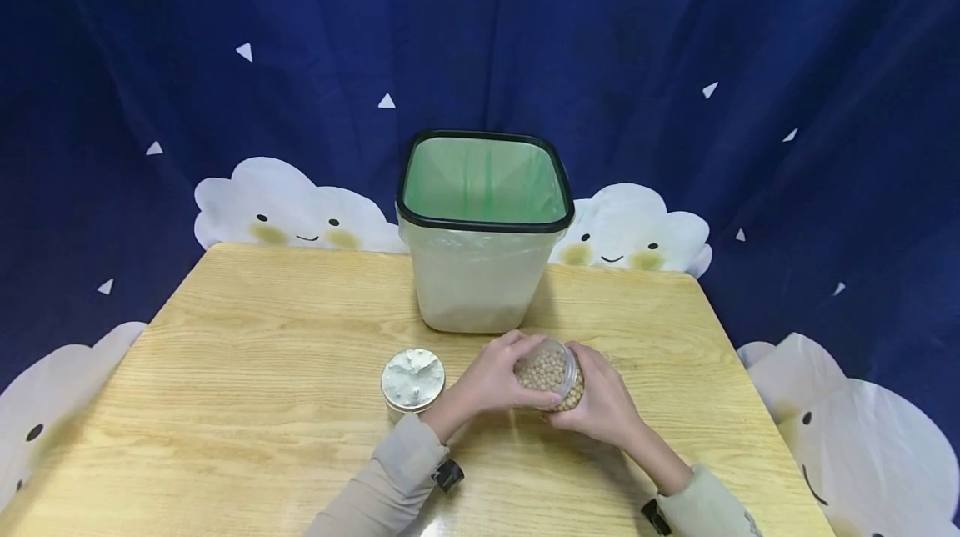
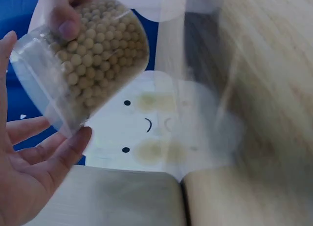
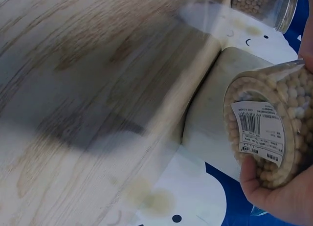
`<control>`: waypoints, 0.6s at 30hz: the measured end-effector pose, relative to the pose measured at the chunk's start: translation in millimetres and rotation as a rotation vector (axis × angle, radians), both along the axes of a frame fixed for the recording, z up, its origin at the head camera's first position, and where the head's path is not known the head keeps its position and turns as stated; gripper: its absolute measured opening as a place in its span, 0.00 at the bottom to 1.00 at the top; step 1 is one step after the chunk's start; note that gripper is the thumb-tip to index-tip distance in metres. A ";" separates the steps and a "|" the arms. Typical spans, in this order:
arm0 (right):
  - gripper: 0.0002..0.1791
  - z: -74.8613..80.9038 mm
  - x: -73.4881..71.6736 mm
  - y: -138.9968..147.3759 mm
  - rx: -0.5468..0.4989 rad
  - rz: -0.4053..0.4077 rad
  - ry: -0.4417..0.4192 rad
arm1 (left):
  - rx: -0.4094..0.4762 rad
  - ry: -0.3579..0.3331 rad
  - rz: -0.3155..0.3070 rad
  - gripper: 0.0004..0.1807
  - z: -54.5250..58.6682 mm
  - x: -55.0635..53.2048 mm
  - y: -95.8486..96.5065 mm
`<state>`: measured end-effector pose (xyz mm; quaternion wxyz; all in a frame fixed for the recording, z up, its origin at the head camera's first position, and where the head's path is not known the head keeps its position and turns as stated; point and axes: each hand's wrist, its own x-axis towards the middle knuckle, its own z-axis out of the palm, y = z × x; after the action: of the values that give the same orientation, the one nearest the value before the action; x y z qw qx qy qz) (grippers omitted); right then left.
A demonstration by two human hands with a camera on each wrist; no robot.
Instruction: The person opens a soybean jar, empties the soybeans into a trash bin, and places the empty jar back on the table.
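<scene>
Above the table, a clear plastic jar (image 1: 542, 370) of small round beige beans is held tilted between both hands. My right hand (image 1: 600, 395) grips its body near the base; a barcode label (image 3: 259, 130) shows on the jar's bottom in the right wrist view. At the other end my left hand (image 1: 498, 374) has thumb and fingers spread round the translucent rim (image 2: 46, 86). Left of the hands stands a second jar (image 1: 412, 383) with a pale, silvery top. Beans show through its side in the right wrist view, at the upper edge.
A white bin (image 1: 480, 278) with a black rim and green inside stands at the table's back, just beyond the hands. The wooden table (image 1: 262, 370) ends at a dark blue curtain (image 1: 315, 62) with white clouds. Black straps circle both wrists.
</scene>
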<state>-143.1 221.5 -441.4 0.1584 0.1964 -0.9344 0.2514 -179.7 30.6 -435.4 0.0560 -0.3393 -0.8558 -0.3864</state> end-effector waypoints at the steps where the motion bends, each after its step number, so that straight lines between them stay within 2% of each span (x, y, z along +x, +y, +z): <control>1: 0.51 -0.2 0.0 0.2 -0.004 0.006 -0.002 | -0.025 -0.007 -0.005 0.45 1.6 0.4 -1.3; 4: 0.51 0.1 0.1 1.9 -0.002 0.026 -0.011 | -0.087 -0.017 -0.056 0.51 5.5 -0.6 -6.7; 8: 0.51 1.3 0.5 4.2 0.005 0.055 -0.035 | -0.110 0.012 -0.195 0.57 7.7 -6.7 -15.2; 12: 0.53 -0.3 1.3 5.6 0.012 0.065 -0.045 | -0.135 0.055 -0.310 0.54 8.2 -11.4 -19.1; 15: 0.54 -2.1 2.0 6.3 0.019 0.068 -0.037 | -0.165 0.082 -0.341 0.53 8.4 -12.4 -18.9; 18: 0.54 -2.8 2.5 6.4 0.019 0.076 -0.028 | -0.179 0.089 -0.327 0.52 7.8 -11.6 -18.2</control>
<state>-140.6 227.9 -444.1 0.1338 0.2298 -0.9307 0.2512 -191.3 12.4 -427.6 -0.0003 -0.4940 -0.8170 -0.2974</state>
